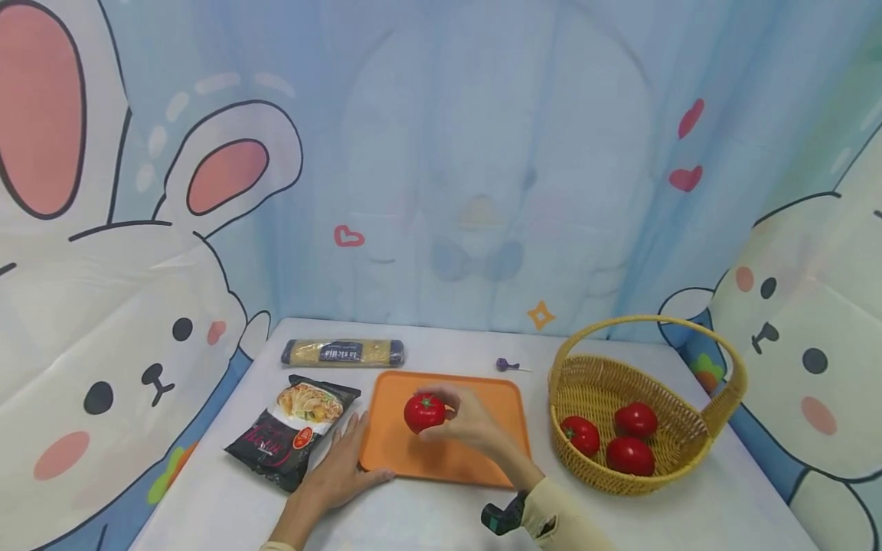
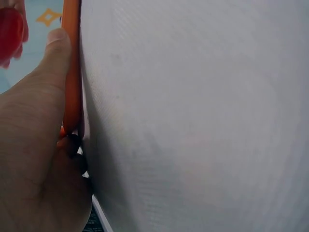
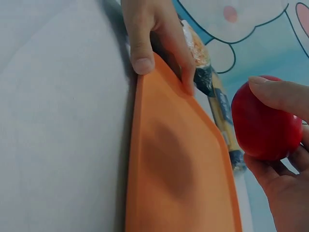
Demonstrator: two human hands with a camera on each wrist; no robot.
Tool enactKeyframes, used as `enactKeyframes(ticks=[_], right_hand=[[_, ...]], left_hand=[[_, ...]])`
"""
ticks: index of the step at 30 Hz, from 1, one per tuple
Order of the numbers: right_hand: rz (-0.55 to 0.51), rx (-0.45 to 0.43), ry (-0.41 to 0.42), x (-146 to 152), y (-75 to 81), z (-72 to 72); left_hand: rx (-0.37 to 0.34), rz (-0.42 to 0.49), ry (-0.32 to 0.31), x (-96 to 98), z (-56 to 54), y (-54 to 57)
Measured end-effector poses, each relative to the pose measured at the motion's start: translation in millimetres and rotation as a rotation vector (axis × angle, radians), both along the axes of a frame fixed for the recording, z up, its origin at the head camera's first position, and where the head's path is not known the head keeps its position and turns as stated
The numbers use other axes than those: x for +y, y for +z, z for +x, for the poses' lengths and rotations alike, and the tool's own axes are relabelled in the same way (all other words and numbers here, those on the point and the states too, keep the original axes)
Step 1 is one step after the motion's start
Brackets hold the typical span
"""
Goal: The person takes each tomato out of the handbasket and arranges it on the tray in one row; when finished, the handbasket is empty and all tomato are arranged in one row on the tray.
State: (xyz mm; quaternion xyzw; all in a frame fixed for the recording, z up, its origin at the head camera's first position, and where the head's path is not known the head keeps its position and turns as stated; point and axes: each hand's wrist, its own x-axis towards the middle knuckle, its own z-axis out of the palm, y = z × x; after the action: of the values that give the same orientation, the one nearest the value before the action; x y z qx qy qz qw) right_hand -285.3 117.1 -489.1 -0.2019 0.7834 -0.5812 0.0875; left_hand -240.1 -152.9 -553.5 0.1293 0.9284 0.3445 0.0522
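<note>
My right hand holds a red tomato between thumb and fingers, above the orange tray. Its green stem top shows in the head view; in the right wrist view the tomato hangs apart from the tray, with a shadow on the tray's surface. At the tray's near left corner is my left hand, its thumb along the front edge and fingers along the left side. From the right wrist, the left hand grips that corner between thumb and finger.
A yellow wicker basket with a tall handle stands at the right, holding several tomatoes. Left of the tray lies a black noodle packet. Behind are a pasta packet and a purple-wrapped lollipop. A cartoon curtain hangs behind.
</note>
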Motion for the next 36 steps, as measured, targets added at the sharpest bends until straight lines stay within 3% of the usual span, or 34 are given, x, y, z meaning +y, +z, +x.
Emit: enactKeyframes(ticks=[12,21,27,36], right_hand=[[0.02,-0.006,-0.128,-27.5,-18.8,-12.2],[0.087,0.008,-0.184,-42.2,-31.8,-22.9],[0.093,0.058,-0.166,-50.2,-38.3,-26.4],[0.106,0.043,-0.138,-61.8,-45.6,-29.2]], left_hand=[[0.029,0.016,-0.032,1.8,0.7,-0.4],[0.017,-0.01,-0.018,0.5,-2.3,-1.0],[0.004,-0.005,-0.019,-0.8,-0.8,-0.2],[0.021,0.005,-0.025,-1.1,-0.2,-2.0]])
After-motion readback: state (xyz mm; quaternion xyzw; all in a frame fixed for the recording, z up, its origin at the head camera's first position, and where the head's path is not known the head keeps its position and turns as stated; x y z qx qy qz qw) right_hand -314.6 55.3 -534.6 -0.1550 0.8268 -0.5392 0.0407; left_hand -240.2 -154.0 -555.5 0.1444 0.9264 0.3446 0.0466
